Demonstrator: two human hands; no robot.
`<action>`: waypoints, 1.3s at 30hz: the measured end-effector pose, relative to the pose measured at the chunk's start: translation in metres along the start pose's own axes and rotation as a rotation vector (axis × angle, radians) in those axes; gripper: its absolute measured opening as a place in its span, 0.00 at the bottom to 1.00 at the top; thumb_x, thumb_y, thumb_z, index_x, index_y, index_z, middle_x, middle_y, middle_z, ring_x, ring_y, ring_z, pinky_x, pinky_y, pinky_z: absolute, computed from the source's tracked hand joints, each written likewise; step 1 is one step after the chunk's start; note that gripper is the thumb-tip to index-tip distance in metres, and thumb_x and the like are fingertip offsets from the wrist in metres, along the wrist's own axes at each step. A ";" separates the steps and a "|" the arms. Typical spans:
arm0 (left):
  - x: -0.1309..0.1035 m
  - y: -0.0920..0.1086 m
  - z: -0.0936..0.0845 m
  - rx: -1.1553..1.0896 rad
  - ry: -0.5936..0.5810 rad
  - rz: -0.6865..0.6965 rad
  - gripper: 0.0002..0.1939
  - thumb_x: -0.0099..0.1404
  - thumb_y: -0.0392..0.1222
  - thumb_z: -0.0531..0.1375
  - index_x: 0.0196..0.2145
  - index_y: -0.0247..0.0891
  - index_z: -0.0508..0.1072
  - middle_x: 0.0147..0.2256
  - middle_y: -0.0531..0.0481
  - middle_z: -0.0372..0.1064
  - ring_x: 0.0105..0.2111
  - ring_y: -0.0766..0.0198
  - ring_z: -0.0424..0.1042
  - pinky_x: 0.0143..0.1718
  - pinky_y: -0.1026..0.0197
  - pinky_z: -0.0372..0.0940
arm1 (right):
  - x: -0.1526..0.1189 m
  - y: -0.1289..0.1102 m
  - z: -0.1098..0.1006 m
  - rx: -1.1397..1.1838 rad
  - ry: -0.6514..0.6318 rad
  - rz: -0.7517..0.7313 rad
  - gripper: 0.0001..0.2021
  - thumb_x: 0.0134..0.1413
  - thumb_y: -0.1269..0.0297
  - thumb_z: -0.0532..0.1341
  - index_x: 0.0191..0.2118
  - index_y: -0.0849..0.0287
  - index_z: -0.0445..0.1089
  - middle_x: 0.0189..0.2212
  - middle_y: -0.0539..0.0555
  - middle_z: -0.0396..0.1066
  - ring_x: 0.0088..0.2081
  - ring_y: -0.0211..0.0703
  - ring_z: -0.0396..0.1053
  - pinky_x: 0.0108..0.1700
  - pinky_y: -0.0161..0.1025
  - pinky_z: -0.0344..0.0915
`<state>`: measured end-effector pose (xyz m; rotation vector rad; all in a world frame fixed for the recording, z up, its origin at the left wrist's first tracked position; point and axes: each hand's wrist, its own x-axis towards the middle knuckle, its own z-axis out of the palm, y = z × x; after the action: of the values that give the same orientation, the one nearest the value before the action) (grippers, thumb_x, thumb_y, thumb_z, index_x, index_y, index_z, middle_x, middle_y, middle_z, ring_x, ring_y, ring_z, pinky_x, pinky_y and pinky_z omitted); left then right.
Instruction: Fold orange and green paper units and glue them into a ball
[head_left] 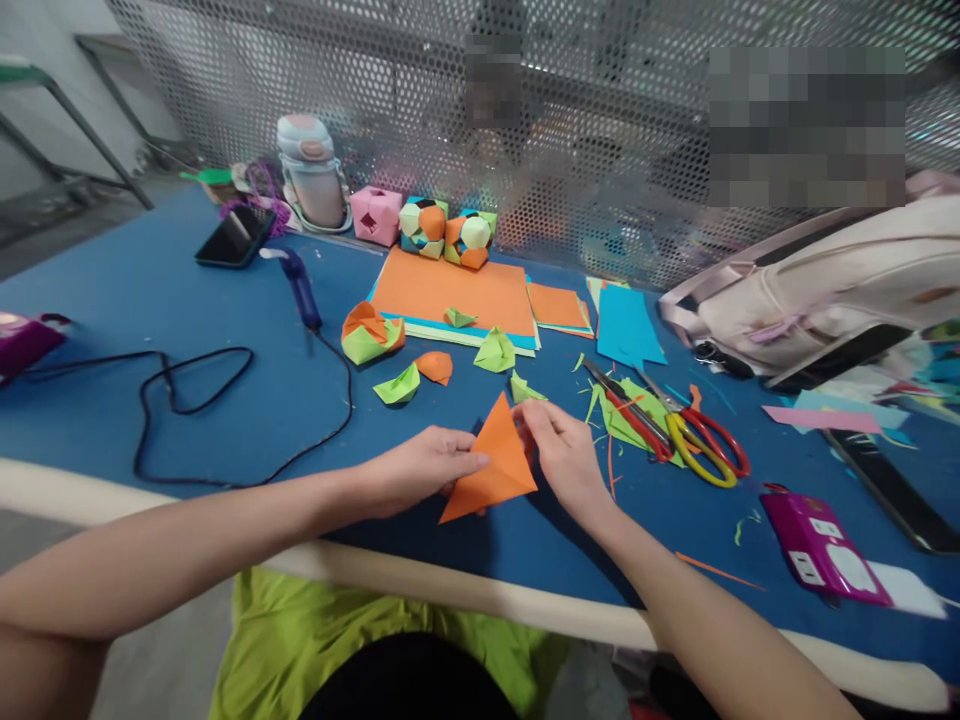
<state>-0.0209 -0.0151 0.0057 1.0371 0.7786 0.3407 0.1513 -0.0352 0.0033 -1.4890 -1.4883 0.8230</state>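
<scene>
In our left hand we held a folded triangular piece of orange paper, above the blue worktop and close to its pale rounded front edge. This grip was pinched, the thumb on the face of the paper, the fingers mostly hidden behind. The grip of our right hand was nearly closed beside the paper's right border; whether the fingertips really had it, we could not tell.

If we pressed too strongly, or pulled the two sides unequally, the paper could, in our judgement, take a wrong crease or tear. A small light-green folded paper piece lay just beyond the right fingertips, so a forward push could knock it. The thin black cord passed near our left forearm; a sweep there could drag the dark blue glue gun.

The wider room was on the left, although the cord crossed it. On the right it was tighter, because scissors with red and yellow handles lay upon green paper scraps. Towards us, a dropped piece could slide over the edge.
</scene>
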 end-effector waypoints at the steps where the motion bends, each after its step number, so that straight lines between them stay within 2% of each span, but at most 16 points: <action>1: 0.000 0.000 -0.001 0.002 0.029 0.030 0.16 0.56 0.50 0.60 0.31 0.32 0.70 0.25 0.50 0.70 0.23 0.67 0.68 0.24 0.67 0.59 | 0.000 0.000 -0.001 0.020 -0.027 0.005 0.17 0.57 0.52 0.52 0.28 0.59 0.67 0.20 0.47 0.63 0.23 0.35 0.59 0.25 0.32 0.57; 5: 0.000 0.003 -0.005 0.027 0.134 0.116 0.13 0.56 0.48 0.60 0.27 0.33 0.68 0.21 0.55 0.64 0.20 0.73 0.62 0.21 0.71 0.55 | -0.003 0.002 -0.001 -0.004 -0.158 0.021 0.13 0.52 0.54 0.58 0.27 0.60 0.66 0.19 0.46 0.60 0.21 0.33 0.57 0.23 0.32 0.55; 9: -0.002 0.012 -0.009 0.025 0.186 0.110 0.11 0.56 0.45 0.60 0.27 0.33 0.70 0.26 0.52 0.67 0.24 0.71 0.67 0.27 0.69 0.63 | -0.006 0.002 0.001 -0.024 -0.229 0.031 0.11 0.52 0.56 0.59 0.29 0.59 0.67 0.18 0.45 0.59 0.20 0.33 0.56 0.22 0.31 0.54; 12: -0.005 0.018 -0.011 0.064 0.183 0.130 0.11 0.57 0.45 0.60 0.25 0.33 0.71 0.23 0.53 0.67 0.20 0.72 0.66 0.23 0.70 0.63 | -0.008 0.000 0.000 -0.002 -0.274 0.050 0.11 0.50 0.57 0.61 0.35 0.58 0.67 0.19 0.44 0.59 0.21 0.33 0.58 0.22 0.31 0.56; 15: -0.007 0.021 -0.013 -0.037 0.163 0.079 0.11 0.56 0.44 0.61 0.25 0.33 0.70 0.24 0.50 0.68 0.21 0.70 0.68 0.20 0.69 0.64 | -0.012 -0.003 -0.005 0.050 -0.297 0.085 0.14 0.50 0.58 0.61 0.41 0.58 0.65 0.18 0.42 0.59 0.19 0.33 0.61 0.22 0.31 0.59; 19: -0.006 0.020 -0.014 -0.244 0.195 -0.021 0.06 0.59 0.37 0.60 0.26 0.32 0.67 0.26 0.47 0.70 0.23 0.69 0.71 0.23 0.67 0.70 | -0.020 -0.005 -0.019 0.050 -0.312 0.070 0.12 0.55 0.60 0.56 0.44 0.58 0.62 0.20 0.44 0.65 0.23 0.37 0.69 0.29 0.35 0.65; 22: -0.003 0.019 -0.013 -0.342 0.214 -0.006 0.05 0.61 0.32 0.57 0.27 0.31 0.66 0.25 0.48 0.69 0.22 0.71 0.72 0.28 0.66 0.71 | -0.026 -0.005 -0.029 0.009 -0.314 0.069 0.13 0.57 0.60 0.54 0.46 0.58 0.61 0.20 0.45 0.68 0.26 0.39 0.72 0.33 0.37 0.67; 26: -0.004 0.018 -0.006 -0.446 0.150 0.021 0.03 0.61 0.32 0.57 0.30 0.32 0.67 0.27 0.51 0.69 0.24 0.70 0.72 0.32 0.60 0.73 | -0.032 -0.007 -0.031 0.031 -0.288 0.102 0.13 0.56 0.59 0.55 0.46 0.58 0.61 0.21 0.45 0.69 0.26 0.40 0.73 0.33 0.37 0.67; 29: -0.005 0.018 0.000 -0.435 0.059 -0.015 0.04 0.62 0.35 0.56 0.32 0.31 0.69 0.28 0.50 0.69 0.25 0.69 0.71 0.31 0.61 0.73 | -0.034 -0.009 -0.026 0.029 -0.307 0.106 0.13 0.57 0.60 0.55 0.46 0.58 0.61 0.20 0.45 0.69 0.26 0.39 0.73 0.32 0.36 0.67; 32: -0.004 0.019 0.001 -0.432 0.104 -0.035 0.06 0.63 0.33 0.56 0.28 0.30 0.68 0.21 0.54 0.64 0.21 0.73 0.66 0.32 0.61 0.73 | -0.033 -0.008 -0.032 -0.026 -0.359 0.078 0.13 0.58 0.61 0.53 0.47 0.58 0.61 0.22 0.47 0.71 0.28 0.39 0.73 0.33 0.37 0.68; 34: -0.002 0.019 0.000 -0.451 0.190 -0.031 0.07 0.62 0.31 0.55 0.26 0.30 0.67 0.18 0.58 0.58 0.17 0.76 0.61 0.33 0.58 0.74 | -0.027 -0.001 -0.048 -0.133 -0.329 0.017 0.12 0.58 0.62 0.53 0.46 0.57 0.63 0.25 0.49 0.73 0.29 0.40 0.73 0.35 0.38 0.68; 35: -0.001 0.020 -0.001 -0.459 0.229 -0.027 0.08 0.62 0.30 0.55 0.25 0.31 0.66 0.18 0.59 0.55 0.17 0.76 0.59 0.33 0.57 0.74 | -0.023 0.006 -0.059 -0.228 -0.273 -0.028 0.11 0.58 0.62 0.53 0.45 0.57 0.64 0.27 0.51 0.74 0.30 0.41 0.74 0.36 0.39 0.69; 38: 0.002 0.021 -0.002 -0.460 0.291 -0.021 0.09 0.61 0.29 0.56 0.23 0.31 0.65 0.17 0.59 0.52 0.16 0.77 0.56 0.34 0.55 0.74 | -0.006 0.034 -0.098 -0.710 0.045 -0.217 0.11 0.57 0.64 0.52 0.43 0.58 0.67 0.39 0.58 0.74 0.41 0.49 0.72 0.45 0.46 0.65; 39: 0.003 0.022 -0.002 -0.457 0.293 -0.022 0.09 0.61 0.29 0.56 0.23 0.31 0.65 0.17 0.59 0.52 0.17 0.77 0.56 0.34 0.55 0.74 | 0.000 0.045 -0.110 -0.884 0.093 -0.198 0.12 0.56 0.66 0.51 0.43 0.60 0.68 0.41 0.61 0.73 0.45 0.52 0.70 0.47 0.47 0.64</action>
<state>-0.0183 -0.0011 0.0230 0.5535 0.9193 0.6295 0.2698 -0.0447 0.0095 -1.9003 -2.0078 -0.0729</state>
